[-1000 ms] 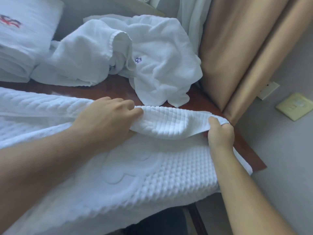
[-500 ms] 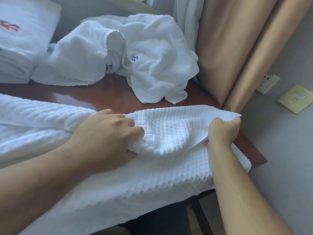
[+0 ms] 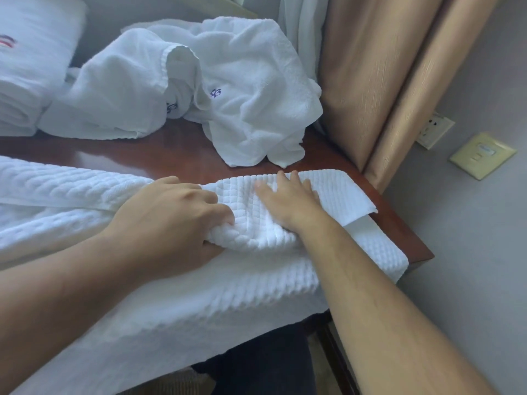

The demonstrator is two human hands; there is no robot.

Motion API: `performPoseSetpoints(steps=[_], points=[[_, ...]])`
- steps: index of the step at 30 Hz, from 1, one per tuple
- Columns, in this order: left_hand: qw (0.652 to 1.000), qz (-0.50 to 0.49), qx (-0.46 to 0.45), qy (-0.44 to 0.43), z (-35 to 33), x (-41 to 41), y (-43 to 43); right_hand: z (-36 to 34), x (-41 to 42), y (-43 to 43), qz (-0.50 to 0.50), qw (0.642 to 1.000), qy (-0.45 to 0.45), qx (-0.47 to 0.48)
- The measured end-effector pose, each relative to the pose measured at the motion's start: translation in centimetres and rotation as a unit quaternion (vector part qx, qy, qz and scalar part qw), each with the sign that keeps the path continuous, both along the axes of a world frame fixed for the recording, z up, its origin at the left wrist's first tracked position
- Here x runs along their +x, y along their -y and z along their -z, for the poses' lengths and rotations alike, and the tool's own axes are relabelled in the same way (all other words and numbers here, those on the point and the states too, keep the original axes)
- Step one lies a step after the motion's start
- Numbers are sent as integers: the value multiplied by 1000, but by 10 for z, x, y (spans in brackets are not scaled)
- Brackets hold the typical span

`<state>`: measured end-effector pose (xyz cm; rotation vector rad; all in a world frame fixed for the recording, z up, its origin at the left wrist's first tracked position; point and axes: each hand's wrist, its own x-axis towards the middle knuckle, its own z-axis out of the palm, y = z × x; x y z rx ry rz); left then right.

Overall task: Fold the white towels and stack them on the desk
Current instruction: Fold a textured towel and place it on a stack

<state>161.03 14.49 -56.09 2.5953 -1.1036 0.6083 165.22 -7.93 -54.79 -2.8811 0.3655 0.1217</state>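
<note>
Two hands work one white waffle-weave towel (image 3: 176, 295) draped along the red-brown wooden bench (image 3: 182, 155), long axis left to right. Head view: left hand (image 3: 171, 220) pinches the fold's near edge; right hand (image 3: 288, 198), nearer the free end, lies flat with fingers spread, having released its earlier corner pinch.

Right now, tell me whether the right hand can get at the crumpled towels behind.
Probably yes: the right hand lies flat on the waffle towel, and only bare desk separates it from the crumpled towels.
</note>
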Motion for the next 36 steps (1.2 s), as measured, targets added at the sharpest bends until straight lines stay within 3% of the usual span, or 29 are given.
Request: performPoseSetpoints(steps=[3, 13, 16, 18, 20, 22, 24, 26, 28, 30, 33, 36], points=[[1000, 0, -3, 5, -1, 9, -1, 12, 1, -1, 13, 999, -1, -41], [998, -4, 54, 41, -9, 51, 2, 9, 45, 5, 76, 996, 29, -42], [996, -78, 43, 20, -14, 47, -21, 7, 41, 1, 46, 984, 164, -57], [993, -113, -12, -13, -19, 36, -56, 7, 35, -6, -24, 950, 299, -86], [985, -167, -27, -36, -20, 23, -99, 1, 30, -26, -94, 922, 373, -44], [966, -243, -21, -82, -20, 9, -143, -12, 24, -61, -161, 915, 362, 73], [938, -319, -8, -135, -19, -7, -178, -22, 17, -103, -235, 917, 273, 169], [912, -369, 4, -180, -14, -19, -199, -23, 8, -141, -288, 933, 167, 136], [895, -383, 0, -229, -7, -22, -211, -14, 3, -169, -309, 942, 132, 5], [887, -386, -5, -253, -1, -13, -214, -4, 2, -184, -285, 942, 164, -59], [881, -397, -24, -255, -2, 6, -218, 7, 7, -193, -266, 933, 241, -17], [902, -405, -95, -116, -3, 10, -218, 15, 9, -191, -296, 893, 337, 30]])
